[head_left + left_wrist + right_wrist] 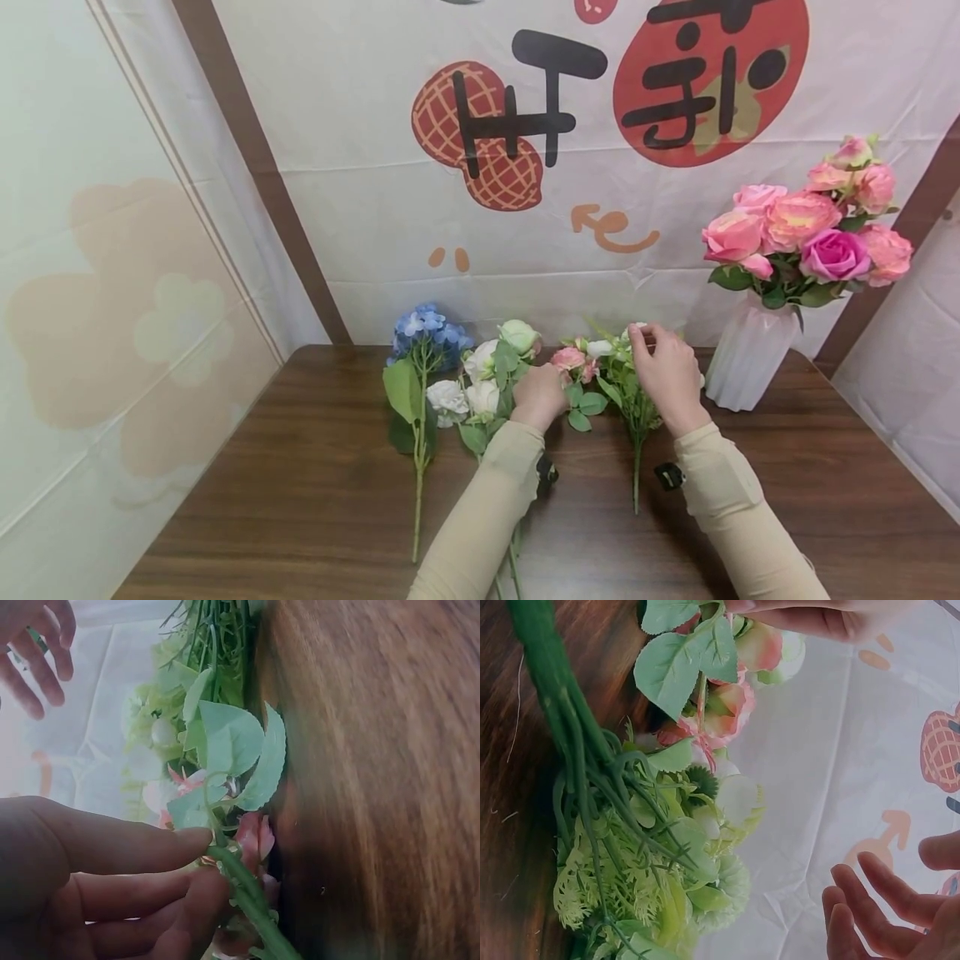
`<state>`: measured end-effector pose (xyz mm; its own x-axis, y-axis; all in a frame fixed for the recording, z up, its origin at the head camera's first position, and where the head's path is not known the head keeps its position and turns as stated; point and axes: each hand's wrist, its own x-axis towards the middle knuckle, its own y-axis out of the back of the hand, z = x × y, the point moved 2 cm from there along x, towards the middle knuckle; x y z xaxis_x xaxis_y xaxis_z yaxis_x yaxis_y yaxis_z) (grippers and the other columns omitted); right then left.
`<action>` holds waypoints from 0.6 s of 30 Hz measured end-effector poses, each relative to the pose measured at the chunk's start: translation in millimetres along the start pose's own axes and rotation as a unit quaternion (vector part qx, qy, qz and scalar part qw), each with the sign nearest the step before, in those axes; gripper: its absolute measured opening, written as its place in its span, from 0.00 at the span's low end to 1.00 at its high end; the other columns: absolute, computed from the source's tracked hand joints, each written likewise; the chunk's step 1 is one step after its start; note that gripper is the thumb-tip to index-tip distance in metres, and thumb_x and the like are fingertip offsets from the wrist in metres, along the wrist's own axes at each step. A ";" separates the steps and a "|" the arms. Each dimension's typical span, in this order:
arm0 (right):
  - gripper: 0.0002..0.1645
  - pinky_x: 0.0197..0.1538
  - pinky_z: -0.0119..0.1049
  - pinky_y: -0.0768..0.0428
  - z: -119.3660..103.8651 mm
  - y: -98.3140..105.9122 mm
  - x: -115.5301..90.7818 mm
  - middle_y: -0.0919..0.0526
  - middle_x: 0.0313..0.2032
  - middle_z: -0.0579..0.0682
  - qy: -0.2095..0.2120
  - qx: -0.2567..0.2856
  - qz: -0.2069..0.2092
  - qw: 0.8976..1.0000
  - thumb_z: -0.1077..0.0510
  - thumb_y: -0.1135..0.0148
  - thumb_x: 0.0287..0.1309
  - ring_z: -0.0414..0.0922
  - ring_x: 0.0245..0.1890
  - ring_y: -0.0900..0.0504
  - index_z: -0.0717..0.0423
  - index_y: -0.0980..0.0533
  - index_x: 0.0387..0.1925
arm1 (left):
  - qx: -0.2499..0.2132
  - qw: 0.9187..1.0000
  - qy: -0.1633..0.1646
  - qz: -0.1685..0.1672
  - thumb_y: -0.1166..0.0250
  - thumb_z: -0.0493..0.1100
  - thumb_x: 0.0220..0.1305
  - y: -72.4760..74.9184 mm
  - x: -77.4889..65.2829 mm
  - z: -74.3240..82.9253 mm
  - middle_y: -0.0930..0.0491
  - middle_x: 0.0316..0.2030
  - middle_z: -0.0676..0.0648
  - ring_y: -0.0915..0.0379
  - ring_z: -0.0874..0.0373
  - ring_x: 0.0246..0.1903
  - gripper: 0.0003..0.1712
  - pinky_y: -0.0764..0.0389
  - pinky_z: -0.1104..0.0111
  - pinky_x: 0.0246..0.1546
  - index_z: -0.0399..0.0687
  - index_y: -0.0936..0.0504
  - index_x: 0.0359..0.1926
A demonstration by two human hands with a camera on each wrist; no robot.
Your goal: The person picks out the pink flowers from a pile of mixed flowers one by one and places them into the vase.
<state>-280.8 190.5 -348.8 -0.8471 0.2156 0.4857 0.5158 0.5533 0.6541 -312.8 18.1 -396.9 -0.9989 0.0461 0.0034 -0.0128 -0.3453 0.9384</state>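
Observation:
My left hand (pixel 540 396) pinches a green leafy stem (pixel 259 911) between thumb and fingers, beside pink roses (pixel 570 360). Close by, the rose leaves (pixel 671 671) spread out in the right wrist view. My right hand (pixel 669 379) is raised over a bunch of green and white artificial flowers (pixel 633 400), its fingers loosely bent and apart with nothing between them. In the right wrist view, that bunch's thick green stem (pixel 551 690) splits into thin sprigs. White roses (pixel 482 396) lie left of my left hand, their stems partly behind my forearm.
A blue hydrangea (pixel 431 329) lies at the left on the dark wooden table (pixel 300 492). At the back right stands a white ribbed vase (pixel 750 354) holding pink and purple roses (pixel 802 225). Behind the table hangs a printed cloth (pixel 360 167).

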 end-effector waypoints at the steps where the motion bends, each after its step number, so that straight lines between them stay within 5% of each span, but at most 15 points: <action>1: 0.28 0.41 0.55 0.25 0.2 0.4 0.2 0.17 0.39 0.61 -0.001 -0.001 -0.002 1.000 0.41 0.56 0.69 0.58 0.40 0.19 0.59 0.22 0.44 | -0.001 1.000 0.003 0.000 0.34 0.45 0.52 0.7 0.4 -0.6 0.16 0.34 0.44 0.19 0.48 0.33 0.08 0.21 0.57 0.26 0.47 0.18 0.32; 15: 0.29 0.43 0.55 0.26 0.2 11.5 4.3 0.16 0.40 0.61 -0.014 0.007 -0.011 1.000 0.40 0.56 0.69 0.58 0.41 0.19 0.59 0.21 0.46 | -0.084 0.996 0.033 0.015 0.26 0.53 0.47 16.0 3.1 -5.9 0.16 0.37 0.42 0.20 0.49 0.33 0.21 0.21 0.59 0.25 0.44 0.17 0.37; 18: 0.28 0.44 0.54 0.26 -1.1 15.2 5.2 0.16 0.39 0.62 -0.012 0.013 -0.004 1.000 0.41 0.56 0.69 0.57 0.40 0.19 0.59 0.21 0.46 | -0.103 0.994 0.036 0.016 0.25 0.55 0.44 19.6 3.0 -6.6 0.16 0.33 0.45 0.21 0.51 0.30 0.19 0.23 0.61 0.24 0.46 0.17 0.30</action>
<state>-277.2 199.2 -335.7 -0.8538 0.2312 0.4665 0.5067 0.5748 0.6425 -316.3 5.4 -380.8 -0.9995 -0.0317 0.0005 0.0172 -0.5297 0.8480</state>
